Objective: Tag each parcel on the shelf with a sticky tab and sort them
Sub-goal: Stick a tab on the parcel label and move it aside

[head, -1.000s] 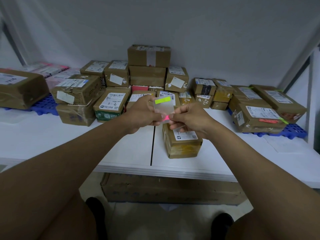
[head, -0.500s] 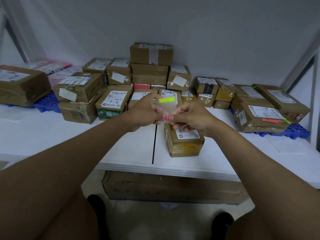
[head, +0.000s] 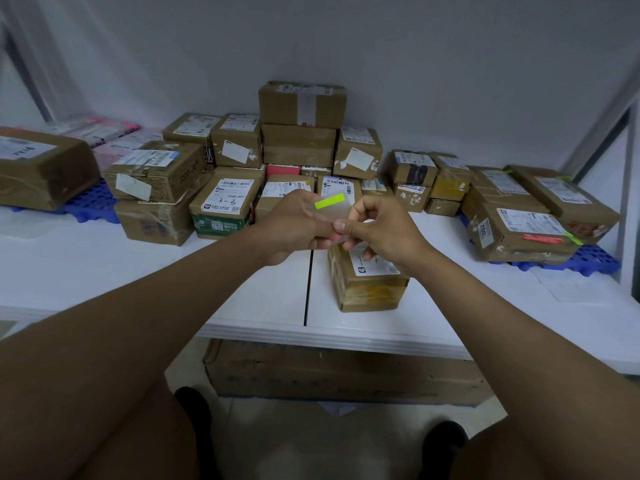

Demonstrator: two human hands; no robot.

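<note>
My left hand (head: 294, 226) holds a clear sheet of sticky tabs (head: 337, 213) upright, with a yellow-green tab (head: 329, 200) near its top. My right hand (head: 381, 227) pinches the sheet's lower edge, where a bit of pink tab shows between thumb and finger. Both hands hover over a small brown parcel (head: 372, 284) lying alone near the front of the white shelf (head: 263, 292). Behind them stands a pile of several brown parcels (head: 299, 133) with white labels.
Tagged parcels (head: 523, 223) lie on a blue pallet (head: 588, 259) at the right. A large parcel (head: 41, 168) and pink mailers (head: 104, 133) sit at the left. A big carton (head: 346, 372) lies under the shelf. A metal upright (head: 627, 188) stands far right.
The view has shifted slightly. My right thumb and finger have closed tighter over the pink tab, so less pink shows. The sheet stays in my left hand.
</note>
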